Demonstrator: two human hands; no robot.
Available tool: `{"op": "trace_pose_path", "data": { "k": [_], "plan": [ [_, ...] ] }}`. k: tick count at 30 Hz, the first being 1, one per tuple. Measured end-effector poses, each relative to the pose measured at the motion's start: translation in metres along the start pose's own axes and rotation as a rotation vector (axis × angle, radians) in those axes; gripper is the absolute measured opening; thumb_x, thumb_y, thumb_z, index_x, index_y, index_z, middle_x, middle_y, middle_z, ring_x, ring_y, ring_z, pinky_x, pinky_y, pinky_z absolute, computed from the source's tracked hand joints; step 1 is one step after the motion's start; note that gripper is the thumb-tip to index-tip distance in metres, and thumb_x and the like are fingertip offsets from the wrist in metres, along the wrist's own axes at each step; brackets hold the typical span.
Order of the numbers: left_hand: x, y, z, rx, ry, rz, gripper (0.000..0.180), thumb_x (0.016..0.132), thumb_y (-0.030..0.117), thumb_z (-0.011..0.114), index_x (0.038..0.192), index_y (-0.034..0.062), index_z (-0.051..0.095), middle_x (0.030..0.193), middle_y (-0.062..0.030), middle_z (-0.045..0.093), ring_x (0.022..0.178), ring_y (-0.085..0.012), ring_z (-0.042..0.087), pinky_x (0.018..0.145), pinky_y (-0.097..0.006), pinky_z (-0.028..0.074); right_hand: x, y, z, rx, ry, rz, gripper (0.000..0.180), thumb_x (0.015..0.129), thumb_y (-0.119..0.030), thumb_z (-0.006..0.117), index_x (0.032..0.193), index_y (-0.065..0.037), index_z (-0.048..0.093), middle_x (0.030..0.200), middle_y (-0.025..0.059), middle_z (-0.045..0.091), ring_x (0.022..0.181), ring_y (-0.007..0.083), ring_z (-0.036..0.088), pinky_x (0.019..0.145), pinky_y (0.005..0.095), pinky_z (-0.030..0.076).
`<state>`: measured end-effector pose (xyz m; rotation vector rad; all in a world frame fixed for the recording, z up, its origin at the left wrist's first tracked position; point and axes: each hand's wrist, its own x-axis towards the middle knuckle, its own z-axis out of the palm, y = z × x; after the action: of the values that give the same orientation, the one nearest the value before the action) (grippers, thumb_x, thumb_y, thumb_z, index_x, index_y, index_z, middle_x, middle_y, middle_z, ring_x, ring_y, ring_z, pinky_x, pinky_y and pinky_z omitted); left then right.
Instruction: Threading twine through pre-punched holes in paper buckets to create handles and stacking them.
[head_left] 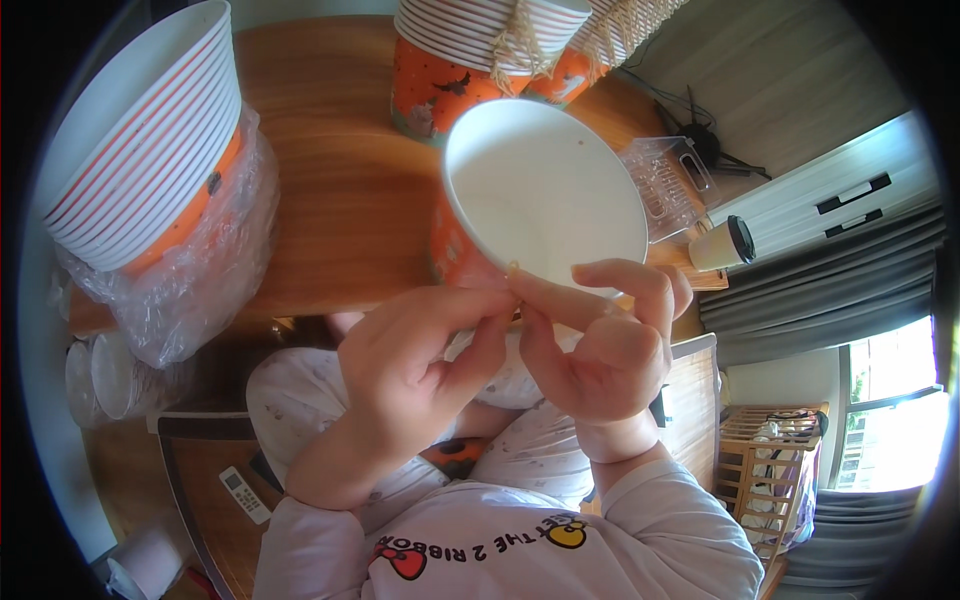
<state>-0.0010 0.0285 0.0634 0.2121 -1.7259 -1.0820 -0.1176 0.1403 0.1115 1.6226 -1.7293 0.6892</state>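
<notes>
In front of me an orange paper bucket (545,190) stands on the table with its wide white mouth tilted toward me. My left hand (425,345) and my right hand (600,330) meet at the bucket's near rim, both closed in a pinch. Between the fingertips is a small gold-coloured piece (513,268), looped at the top; its exact kind is too small to make out. The right hand's outer fingers curl loosely above the rim. Part of the bucket's near side is hidden behind my hands.
A tall stack of nested buckets (150,150) in clear plastic wrap stands at the left. More stacked buckets (450,75) with braided twine handles (520,45) are at the back. Right of the bucket are a clear plastic tray (665,185) and a lidded cup (722,243). A remote (244,494) lies lower left.
</notes>
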Motion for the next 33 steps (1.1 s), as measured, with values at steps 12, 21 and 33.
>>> {"op": "trace_pose_path", "data": {
  "k": [12,21,33],
  "plan": [
    [-0.0053,-0.0022,0.0027,-0.075,0.002,-0.123,0.021,0.071,-0.004,0.076,0.089,0.0035,0.069,0.081,-0.0091,0.071,0.067,-0.0226,0.068,0.059,-0.029,0.051,-0.0038,-0.0016,0.0015,0.081,0.015,0.048,0.045,0.067,-0.005,0.080,0.089,-0.017,0.042,0.100,-0.0071,0.075,0.089,0.0153,0.060,0.083,0.0332,0.032],
    [-0.0043,0.0024,0.0010,-0.019,-0.026,-0.085,0.020,0.072,-0.004,0.075,0.089,0.0037,0.069,0.081,-0.0089,0.070,0.068,-0.0225,0.068,0.060,-0.029,0.051,-0.0050,0.0020,0.0041,0.116,0.039,0.037,0.045,0.069,-0.007,0.081,0.091,-0.017,0.043,0.100,-0.0071,0.075,0.089,0.0153,0.059,0.084,0.0337,0.032],
    [-0.0050,0.0046,-0.0022,0.004,0.001,-0.029,0.020,0.072,-0.006,0.075,0.089,0.0023,0.067,0.078,-0.0077,0.067,0.063,-0.0217,0.063,0.055,-0.029,0.047,-0.0035,0.0006,0.0002,0.111,0.018,0.017,0.047,0.067,-0.008,0.085,0.092,-0.017,0.046,0.099,-0.0081,0.074,0.083,0.0128,0.059,0.080,0.0313,0.033]
  ]
}}
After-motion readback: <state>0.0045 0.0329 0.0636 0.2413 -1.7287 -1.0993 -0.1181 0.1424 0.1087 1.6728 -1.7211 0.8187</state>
